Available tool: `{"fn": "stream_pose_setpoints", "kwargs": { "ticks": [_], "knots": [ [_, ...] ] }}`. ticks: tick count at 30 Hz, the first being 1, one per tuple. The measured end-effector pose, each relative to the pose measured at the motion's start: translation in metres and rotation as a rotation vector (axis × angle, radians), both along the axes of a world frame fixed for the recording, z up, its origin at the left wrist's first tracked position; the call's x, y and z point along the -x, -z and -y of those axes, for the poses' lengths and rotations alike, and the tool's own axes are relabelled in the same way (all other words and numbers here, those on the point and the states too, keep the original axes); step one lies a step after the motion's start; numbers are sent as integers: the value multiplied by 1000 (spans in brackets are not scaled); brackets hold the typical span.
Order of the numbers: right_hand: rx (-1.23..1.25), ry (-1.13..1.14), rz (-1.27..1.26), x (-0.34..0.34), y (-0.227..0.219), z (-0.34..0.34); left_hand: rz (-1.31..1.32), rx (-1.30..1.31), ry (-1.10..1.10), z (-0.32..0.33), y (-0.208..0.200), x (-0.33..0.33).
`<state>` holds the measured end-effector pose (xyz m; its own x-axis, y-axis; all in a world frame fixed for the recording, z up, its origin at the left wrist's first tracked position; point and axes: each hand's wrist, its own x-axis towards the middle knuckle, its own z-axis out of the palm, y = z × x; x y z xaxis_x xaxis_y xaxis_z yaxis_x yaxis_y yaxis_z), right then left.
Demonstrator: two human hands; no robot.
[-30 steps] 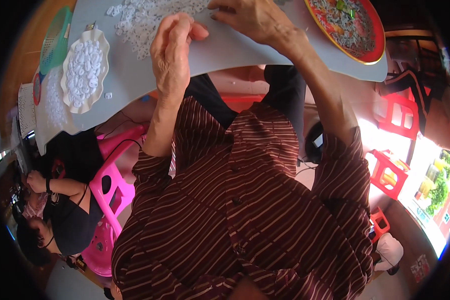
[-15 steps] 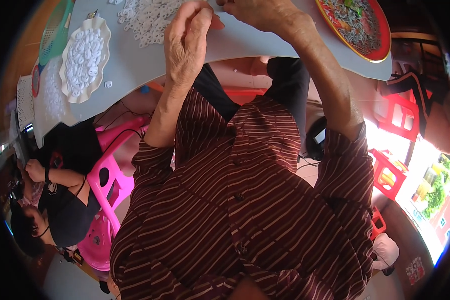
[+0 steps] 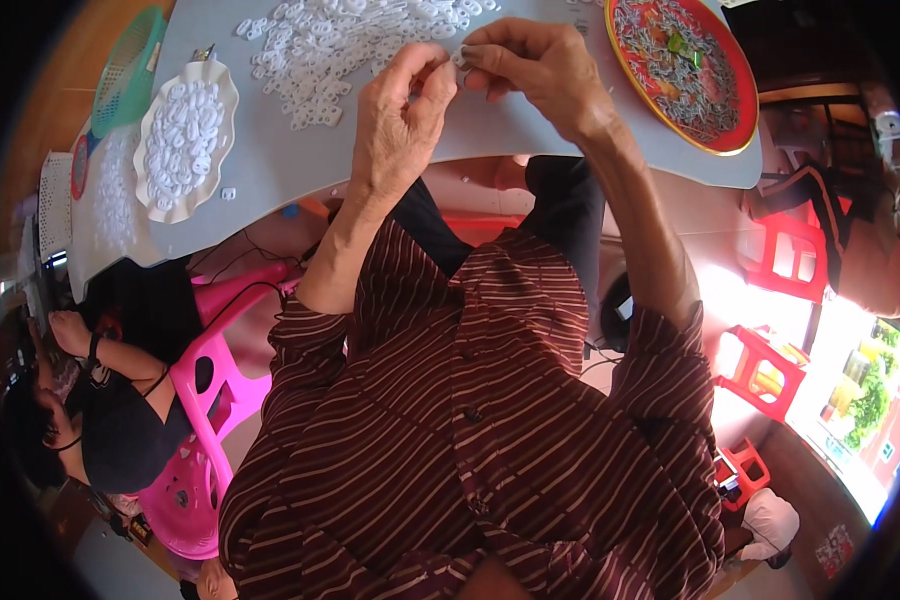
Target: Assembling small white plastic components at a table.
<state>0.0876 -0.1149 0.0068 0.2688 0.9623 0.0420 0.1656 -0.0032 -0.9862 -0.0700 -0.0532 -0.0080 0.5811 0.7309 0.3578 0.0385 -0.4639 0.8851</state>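
My left hand (image 3: 402,118) and my right hand (image 3: 550,78) meet over the table, fingertips almost touching. A small white plastic piece (image 3: 459,59) shows between them, in the pinch of my left thumb and finger. My right thumb and forefinger are pinched beside it; whatever they grip is too small to make out. Past my left hand spreads a heap of white plastic pieces (image 3: 320,60) with holes in them. Right of my right hand lies a round red tray (image 3: 738,122) with a gold rim, covered in small grey metal pins or nails.
On the left stands a scalloped white dish (image 3: 228,105) full of white pieces, beside a green mesh basket (image 3: 130,75). One loose piece (image 3: 228,194) lies near the grey table's edge (image 3: 290,170). A person (image 3: 120,400) sits at left by a pink chair (image 3: 215,380); red stools (image 3: 765,370) stand right.
Both hands have come lower in the picture and closer together, fingertips now meeting around the white piece. The view has shifted slightly, showing more of the heap.
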Motion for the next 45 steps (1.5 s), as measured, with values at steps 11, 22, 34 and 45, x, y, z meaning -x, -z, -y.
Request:
{"fn": "stream_pose_setpoints", "kwargs": {
  "ticks": [11,22,34,45],
  "knots": [
    [-187,139,18,7,9,18,86,-15,28,2,7,-17],
    [-244,267,621,-16,-4,8,159,345,73,5,12,-17],
    [-162,-155,1560,-76,6,-51,144,233,97,7,11,-18],
    [-17,-21,809,-36,-28,-29,124,244,69,9,7,-16]
  ]
}}
